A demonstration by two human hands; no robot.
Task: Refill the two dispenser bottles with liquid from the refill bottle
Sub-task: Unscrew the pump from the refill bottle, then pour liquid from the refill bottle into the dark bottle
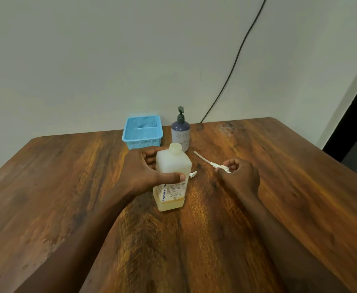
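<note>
Bottle, left grip; pump, right grip

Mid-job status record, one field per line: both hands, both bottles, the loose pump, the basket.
left hand: grips the white bottle, which stands upright on the table
white bottle: neck open, pump off, liquid low
right hand: holds the pump, tube pointing back-left, low over the table
purple bottle: upright behind the white bottle, its own pump on
basket: blue, left of the purple bottle
small white piece: right of the white bottle, cannot tell what
</note>
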